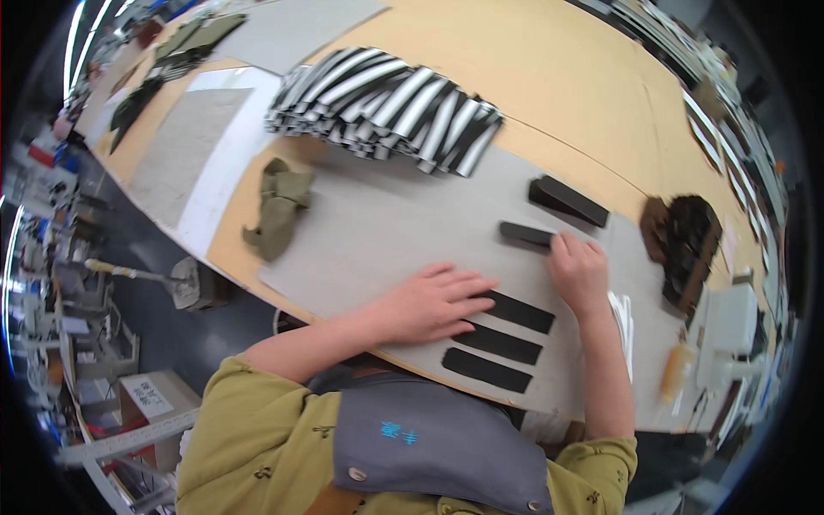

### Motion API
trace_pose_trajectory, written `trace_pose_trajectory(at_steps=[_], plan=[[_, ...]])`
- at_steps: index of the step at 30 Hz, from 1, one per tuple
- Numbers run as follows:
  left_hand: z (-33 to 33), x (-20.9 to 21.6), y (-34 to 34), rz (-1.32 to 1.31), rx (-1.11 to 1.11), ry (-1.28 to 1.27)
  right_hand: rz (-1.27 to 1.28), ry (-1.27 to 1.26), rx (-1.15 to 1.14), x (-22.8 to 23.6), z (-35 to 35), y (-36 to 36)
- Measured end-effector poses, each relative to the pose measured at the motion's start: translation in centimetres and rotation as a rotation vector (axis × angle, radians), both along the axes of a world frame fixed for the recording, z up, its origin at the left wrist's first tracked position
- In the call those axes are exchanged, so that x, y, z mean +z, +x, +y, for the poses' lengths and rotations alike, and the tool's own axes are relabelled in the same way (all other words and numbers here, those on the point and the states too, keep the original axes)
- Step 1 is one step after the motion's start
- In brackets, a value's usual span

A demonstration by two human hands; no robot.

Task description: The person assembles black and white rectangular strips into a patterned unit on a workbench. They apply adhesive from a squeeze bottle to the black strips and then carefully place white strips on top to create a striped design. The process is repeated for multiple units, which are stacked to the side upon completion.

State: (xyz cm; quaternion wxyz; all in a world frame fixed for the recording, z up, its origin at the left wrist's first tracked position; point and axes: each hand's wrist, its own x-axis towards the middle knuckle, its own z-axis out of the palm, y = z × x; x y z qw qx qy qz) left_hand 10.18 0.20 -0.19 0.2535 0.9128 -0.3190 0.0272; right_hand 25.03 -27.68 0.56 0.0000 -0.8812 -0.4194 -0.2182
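Three black strips lie in a slanting row on a grey sheet near the table's front edge. My left hand rests flat, fingers spread, its fingertips over the left ends of the upper strips. To the right, my right hand is closed round the right end of a dark strip-shaped piece; whether this is one strip or several stacked, I cannot tell. Just beyond it lies a thicker stack of black strips, slightly fanned apart at one end.
A large pile of black-and-white strips lies across the far side of the grey sheet. Olive cloth is crumpled at the left. Dark brown material and an orange-bodied bottle are at the right.
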Motion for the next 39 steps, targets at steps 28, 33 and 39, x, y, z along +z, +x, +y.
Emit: trace_pose_trajectory(at_steps=[28, 33, 39], plan=[[-2.8, -0.2, 5.9, -0.114, 0.154, 0.216, 0.015, 0.258, 0.079, 2.1, -0.4, -4.0], [-2.2, -0.2, 5.9, 0.049, 0.189, -0.035, -0.031, 0.105, 0.134, 0.6, -2.0, -7.4], [-1.1, 0.2, 5.6, -0.069, 0.250, -0.081, -0.043, 0.052, 0.146, 1.0, -2.1, -7.9]])
